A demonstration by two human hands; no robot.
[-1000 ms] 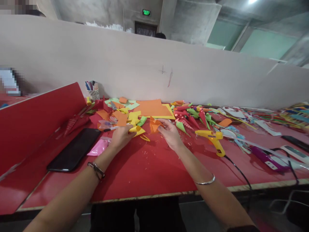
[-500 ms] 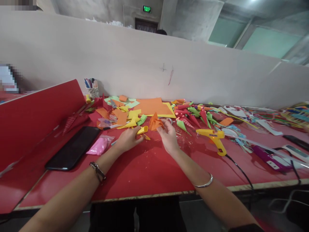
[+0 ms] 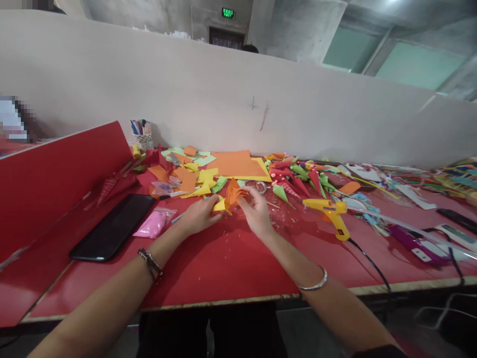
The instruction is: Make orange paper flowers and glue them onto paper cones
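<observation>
A pale partition (image 3: 208, 99) stands along the far edge of the red bench (image 3: 223, 278), with grey concrete walls (image 3: 294, 30), greenish panels (image 3: 417, 64) and a lit exit sign (image 3: 227, 13) beyond.

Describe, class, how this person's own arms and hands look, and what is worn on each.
The left hand and right hand are both gloveless. A dark, thin bracelet, seemingly of several strands, circles the left wrist; a slim silver bangle rings the right forearm. A black sleeve shows at the right arm's lower end; no left sleeve is visible.
</observation>
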